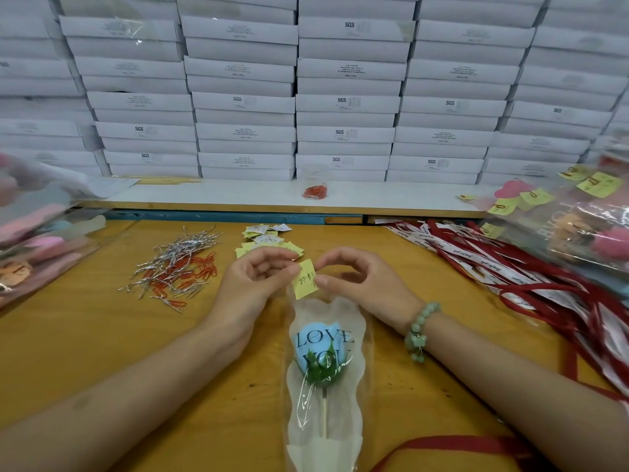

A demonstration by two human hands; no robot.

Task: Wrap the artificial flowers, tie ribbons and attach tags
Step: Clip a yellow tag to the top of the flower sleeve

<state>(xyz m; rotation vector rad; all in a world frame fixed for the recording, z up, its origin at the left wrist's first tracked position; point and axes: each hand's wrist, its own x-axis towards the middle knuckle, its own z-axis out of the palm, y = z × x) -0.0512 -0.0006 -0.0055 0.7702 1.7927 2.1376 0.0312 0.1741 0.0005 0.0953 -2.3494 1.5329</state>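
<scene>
Near the centre, both hands pinch a small yellow tag (305,279): the left hand (258,279) grips its upper left edge and the right hand (357,281) its right edge, fingers curled. The tag sits at the open top of a clear wrapper (343,417), which lies flat toward six o'clock and holds a blue artificial flower (321,345). To attach the tag well, I judge it should be held square on the wrapper's rim while one hand fetches a red paper clip from the pile (190,270) at nine o'clock. Spare tags (265,240) lie at twelve o'clock, red ribbons (531,277) at three. The surface is a yellow wooden table (102,335); stacked white boxes (343,103) wall the back.
</scene>
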